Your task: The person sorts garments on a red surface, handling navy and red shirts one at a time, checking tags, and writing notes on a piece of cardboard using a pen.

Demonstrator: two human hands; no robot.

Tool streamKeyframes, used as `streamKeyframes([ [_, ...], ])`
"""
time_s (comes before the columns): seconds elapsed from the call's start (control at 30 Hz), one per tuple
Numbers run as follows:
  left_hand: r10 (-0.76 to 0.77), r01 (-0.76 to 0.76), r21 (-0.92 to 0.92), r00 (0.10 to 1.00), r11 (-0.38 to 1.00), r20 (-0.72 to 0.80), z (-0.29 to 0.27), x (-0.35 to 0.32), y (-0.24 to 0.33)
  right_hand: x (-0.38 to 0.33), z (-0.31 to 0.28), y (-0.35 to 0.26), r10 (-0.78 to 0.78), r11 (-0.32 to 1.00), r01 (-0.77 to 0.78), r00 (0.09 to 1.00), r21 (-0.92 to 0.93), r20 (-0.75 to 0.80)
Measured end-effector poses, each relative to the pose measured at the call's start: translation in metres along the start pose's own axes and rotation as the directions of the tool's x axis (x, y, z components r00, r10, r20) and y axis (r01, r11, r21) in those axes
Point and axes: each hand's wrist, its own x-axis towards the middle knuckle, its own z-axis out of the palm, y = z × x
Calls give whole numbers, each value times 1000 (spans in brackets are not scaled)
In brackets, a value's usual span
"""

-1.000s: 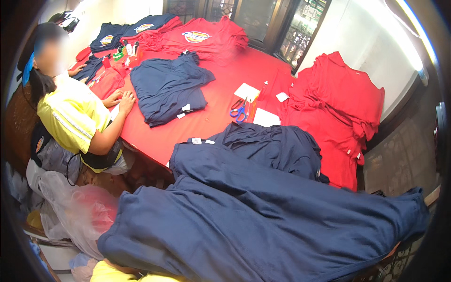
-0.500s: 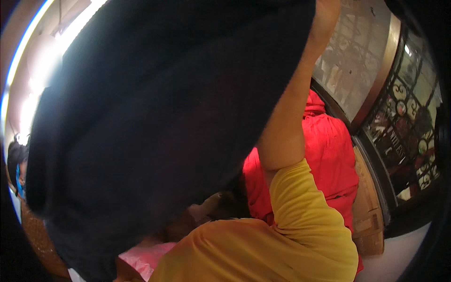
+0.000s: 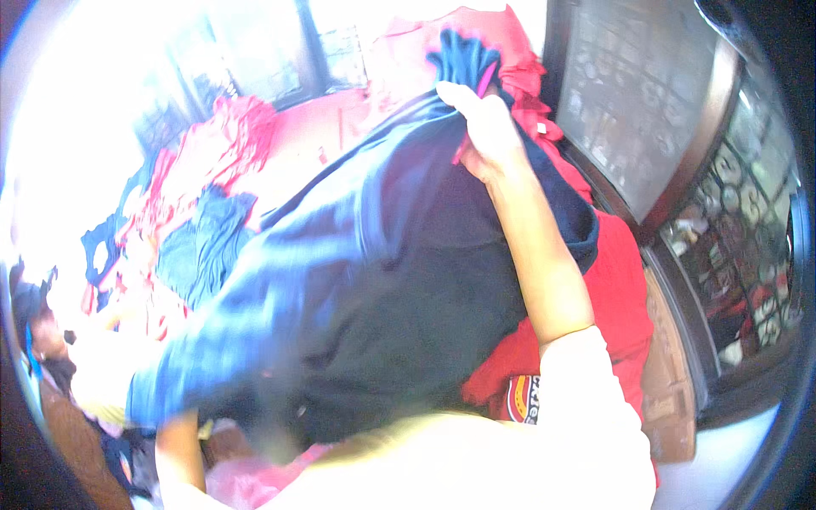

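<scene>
A dark navy garment (image 3: 374,229) stretches across the middle of the view, from the far centre down to the lower left. Beyond its middle, my right hand (image 3: 491,134) is closed on its upper edge, thumb on top. Gathered dark cloth sticks out past the fingers. A slim pink piece (image 3: 487,79) shows beside that hand; what it is I cannot make out. At the lower left, my left forearm (image 3: 180,446) goes in under the garment, so my left hand and its fingers are hidden.
Red cloth (image 3: 616,289) is heaped at the right beside a brown cardboard piece (image 3: 671,391). Pink-red garments (image 3: 225,140) and a dark garment (image 3: 204,242) lie at the far left. Another person (image 3: 47,331) is at the left edge. A framed, grilled panel (image 3: 739,229) stands at the right.
The navy garment, which was raised and covered most of the view, has come down. My right hand has lowered from the top edge into view, and the far surface with garments shows.
</scene>
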Motion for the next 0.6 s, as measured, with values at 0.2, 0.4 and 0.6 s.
streamKeyframes([
  [0.2,189,-294,-137,843,946,-503,-86,88,19,53,-152,223,356,770,-503,849,-392,-390],
  [0.4,541,-368,435,265,822,-798,-95,102,-31,49,-133,234,-244,462,41,966,-886,-83],
  [0.6,973,112,969,32,222,-227,-51,105,11,40,-23,177,130,-3,307,944,-952,304],
])
